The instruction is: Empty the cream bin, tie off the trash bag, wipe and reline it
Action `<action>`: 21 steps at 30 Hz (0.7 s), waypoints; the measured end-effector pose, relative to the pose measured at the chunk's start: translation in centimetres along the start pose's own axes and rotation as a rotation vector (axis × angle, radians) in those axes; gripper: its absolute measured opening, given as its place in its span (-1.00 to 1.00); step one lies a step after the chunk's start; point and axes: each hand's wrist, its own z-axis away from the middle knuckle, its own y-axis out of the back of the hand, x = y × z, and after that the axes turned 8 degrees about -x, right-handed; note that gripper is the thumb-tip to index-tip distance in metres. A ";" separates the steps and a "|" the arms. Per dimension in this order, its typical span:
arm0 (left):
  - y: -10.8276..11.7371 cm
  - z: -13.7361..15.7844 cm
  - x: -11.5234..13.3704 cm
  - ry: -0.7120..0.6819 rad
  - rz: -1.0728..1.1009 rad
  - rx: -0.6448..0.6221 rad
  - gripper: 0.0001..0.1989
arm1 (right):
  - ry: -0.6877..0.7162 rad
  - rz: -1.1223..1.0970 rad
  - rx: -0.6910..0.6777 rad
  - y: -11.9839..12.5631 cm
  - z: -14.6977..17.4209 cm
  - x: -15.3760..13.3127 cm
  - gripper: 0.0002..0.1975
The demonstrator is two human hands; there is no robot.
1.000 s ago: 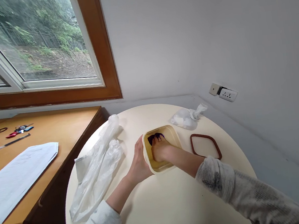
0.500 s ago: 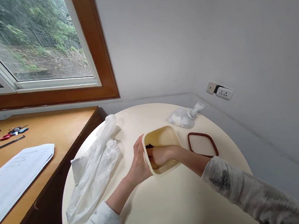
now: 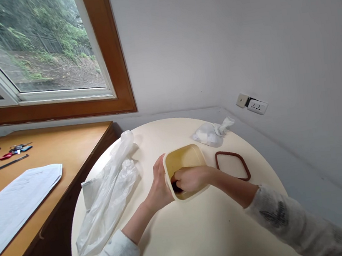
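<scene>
A cream, square-mouthed plastic container [image 3: 201, 151] is tipped on its side a little, its opening facing me. My left hand [image 3: 160, 188] is closed round its left side and steadies it. Inside, my right hand [image 3: 190, 179] has its fingers bent together against a dark brown, nearly black thing [image 3: 176, 185] low on the left; its kind cannot be made out. My fingertips are partly hidden there. Right of the container lies a lid with a brown rim [image 3: 243, 164], flat on the table and partly covered by my right forearm.
On the round cream table [image 3: 185, 235], a crumpled clear plastic bag [image 3: 105, 203] lies at left and a knotted bag with whitish contents [image 3: 208, 135] at the back right. A wooden desk [image 3: 75, 140] at left holds papers [image 3: 20, 202], a pen [image 3: 4, 166] and keys [image 3: 18, 150].
My right hand has drawn back slightly towards the container's mouth. The dark thing at its fingers has moved lower. My left hand and the container have stayed almost in place.
</scene>
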 end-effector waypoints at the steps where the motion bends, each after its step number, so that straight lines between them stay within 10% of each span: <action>1: 0.0 0.0 0.0 -0.012 -0.011 -0.001 0.15 | 0.043 -0.027 -0.016 0.1 0.9 0.0 -0.79; 9: 0.0 -0.2 -0.1 -0.004 -0.031 0.010 0.12 | 0.222 -0.101 0.039 -1.4 7.4 -1.1 -0.60; 21: -0.5 -0.7 0.8 -0.204 -0.118 -0.078 0.12 | 0.066 0.087 0.176 -2.7 -1.0 1.8 -0.77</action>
